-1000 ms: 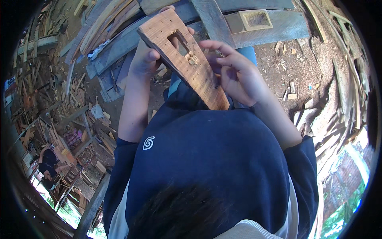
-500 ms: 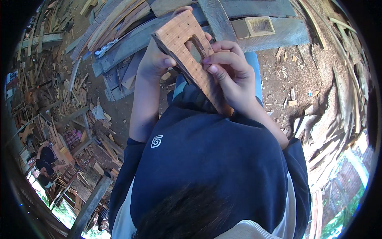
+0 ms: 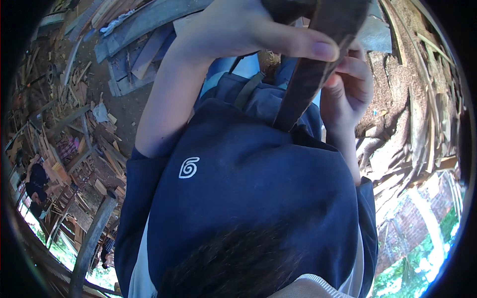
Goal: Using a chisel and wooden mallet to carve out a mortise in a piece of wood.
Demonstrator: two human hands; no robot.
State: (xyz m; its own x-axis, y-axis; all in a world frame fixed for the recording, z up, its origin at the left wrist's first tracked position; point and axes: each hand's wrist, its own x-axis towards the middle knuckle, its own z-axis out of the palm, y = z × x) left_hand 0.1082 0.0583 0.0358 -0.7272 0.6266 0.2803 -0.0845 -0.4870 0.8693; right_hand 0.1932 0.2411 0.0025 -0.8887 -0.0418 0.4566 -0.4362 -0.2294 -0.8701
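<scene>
Grey planks [image 3: 154, 23] lay upper left; the left hand [image 3: 243, 30], grip around the wooden piece [image 3: 298, 94], partly hid it, long axis slanting upper right to centre; the right hand's [image 3: 352, 94] grip I couldn't tell.

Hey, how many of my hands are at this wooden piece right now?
2: your left hand, gripping the upper part of the wooden piece, and your right hand by its right edge. Some fingertips are hidden.

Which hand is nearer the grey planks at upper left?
Left: the left hand appears just right of the grey planks; the right hand is farther right, beside the held wood.
</scene>
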